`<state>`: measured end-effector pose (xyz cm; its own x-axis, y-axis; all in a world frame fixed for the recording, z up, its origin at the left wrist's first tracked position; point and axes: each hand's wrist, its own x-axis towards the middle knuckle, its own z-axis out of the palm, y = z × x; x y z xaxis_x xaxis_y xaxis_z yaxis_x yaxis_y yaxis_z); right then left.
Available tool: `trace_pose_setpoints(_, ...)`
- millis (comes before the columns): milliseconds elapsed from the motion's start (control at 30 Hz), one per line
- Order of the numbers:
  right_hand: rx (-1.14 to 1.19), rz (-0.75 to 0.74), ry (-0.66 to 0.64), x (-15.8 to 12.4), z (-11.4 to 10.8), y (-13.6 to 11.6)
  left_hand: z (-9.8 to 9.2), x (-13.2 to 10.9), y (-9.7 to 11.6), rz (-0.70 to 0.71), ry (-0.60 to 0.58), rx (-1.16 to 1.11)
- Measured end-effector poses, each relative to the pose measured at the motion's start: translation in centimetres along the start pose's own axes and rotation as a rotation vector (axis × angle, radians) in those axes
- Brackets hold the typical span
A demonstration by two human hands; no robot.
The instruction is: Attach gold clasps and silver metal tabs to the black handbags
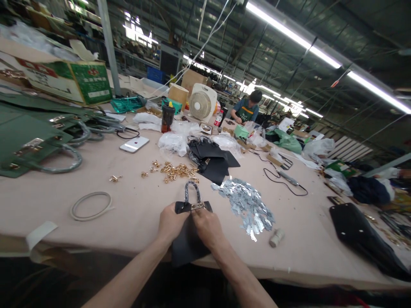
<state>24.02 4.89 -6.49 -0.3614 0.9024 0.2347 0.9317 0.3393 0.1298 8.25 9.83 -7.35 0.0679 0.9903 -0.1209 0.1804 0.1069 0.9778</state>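
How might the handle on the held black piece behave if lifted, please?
The handle is probably fairly stiff, given its smooth arch; its shiny wrapping may feel slippery; the black piece would likely follow, since they look joined.

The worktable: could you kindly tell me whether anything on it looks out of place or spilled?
A few gold fittings lie left of the main gold heap, looking strayed, and a pale strip lies skewed at the near left edge of the worktable.
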Motion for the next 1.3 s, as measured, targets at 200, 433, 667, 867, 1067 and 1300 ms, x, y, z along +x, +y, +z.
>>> trace_pose_setpoints(200,0.205,0.037,0.192,-0.9,1.0,0.5,0.1,0.1,-0.4,-0.030,0.006,-0.097)
trace_pose_setpoints(433,0.443,0.112,0.342,-2.0,2.1,0.5,0.2,0.4,-1.1,-0.136,-0.017,-0.209)
trace_pose_setpoints(667,0.306,0.092,0.260,-1.5,0.9,-0.2,0.1,0.1,-1.1,-0.076,-0.024,-0.247)
trace_pose_setpoints(867,0.362,0.101,0.290,-1.1,1.1,-0.1,-0.1,0.0,-0.8,-0.032,-0.036,-0.175)
trace_pose_setpoints(1067,0.659,0.167,0.384,-1.5,1.7,0.6,-0.5,0.1,-0.5,-0.087,-0.070,-0.146)
trace_pose_setpoints(1300,0.652,0.234,0.444,-1.1,1.2,0.1,-0.6,0.0,0.4,-0.217,-0.151,-0.376)
